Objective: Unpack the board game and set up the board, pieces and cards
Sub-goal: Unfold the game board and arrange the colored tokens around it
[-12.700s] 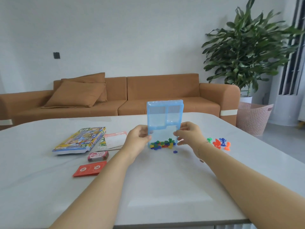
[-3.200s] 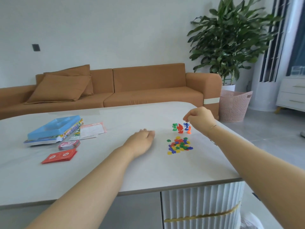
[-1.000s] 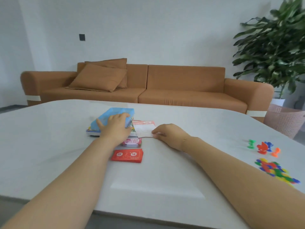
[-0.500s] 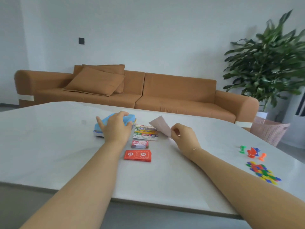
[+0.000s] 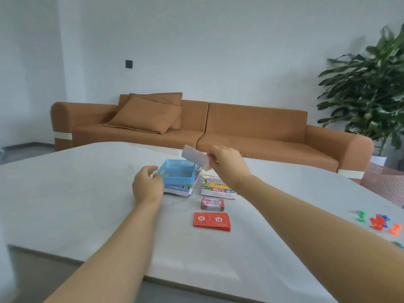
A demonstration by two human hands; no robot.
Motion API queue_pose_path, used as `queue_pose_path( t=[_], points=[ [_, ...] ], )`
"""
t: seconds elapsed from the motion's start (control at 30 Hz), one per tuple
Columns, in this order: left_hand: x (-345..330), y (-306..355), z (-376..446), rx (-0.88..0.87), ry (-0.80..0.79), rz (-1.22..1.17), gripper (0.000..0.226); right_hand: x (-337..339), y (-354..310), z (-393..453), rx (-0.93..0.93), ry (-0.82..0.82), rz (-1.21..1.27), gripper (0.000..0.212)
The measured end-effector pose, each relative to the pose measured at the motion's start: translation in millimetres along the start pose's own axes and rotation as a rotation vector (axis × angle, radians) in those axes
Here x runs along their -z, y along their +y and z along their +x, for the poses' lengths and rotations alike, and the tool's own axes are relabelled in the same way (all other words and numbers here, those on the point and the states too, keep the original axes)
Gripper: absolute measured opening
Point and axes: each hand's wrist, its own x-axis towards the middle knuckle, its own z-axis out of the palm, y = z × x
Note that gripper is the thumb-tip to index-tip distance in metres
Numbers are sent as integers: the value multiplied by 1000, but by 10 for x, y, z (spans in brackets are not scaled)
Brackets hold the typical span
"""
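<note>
My right hand pinches a white paper sheet and holds it in the air above the blue plastic tray. The tray rests on the game box. My left hand hovers at the tray's left corner, fingers curled and apart, holding nothing. To the right of the box lies the folded colourful board. In front of it sit a small pink card pack and a red card stack. Coloured pawns stand at the table's right edge.
The white table has its near edge close to me. A few coloured chips peek in at the far right. A brown sofa, a potted plant and a pink basket stand beyond the table.
My right hand has lifted the paper sheet off the board and carried it up over the blue tray. My left hand has slipped from the tray's top to its left corner.
</note>
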Motion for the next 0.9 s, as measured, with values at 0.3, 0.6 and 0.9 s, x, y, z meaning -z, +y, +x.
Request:
queue_pose_path(
  t=[0.3,0.6,0.9],
  points=[
    [-48,-50,86,-38,54,111,34,-429,-76,250,226,-295,-26,22],
    [-51,86,-107,-486,61,223,33,2,614,-178,-65,-454,143,37],
    [-188,300,-378,-647,-62,229,37,-163,831,-560,56,-548,-36,35]
  ],
)
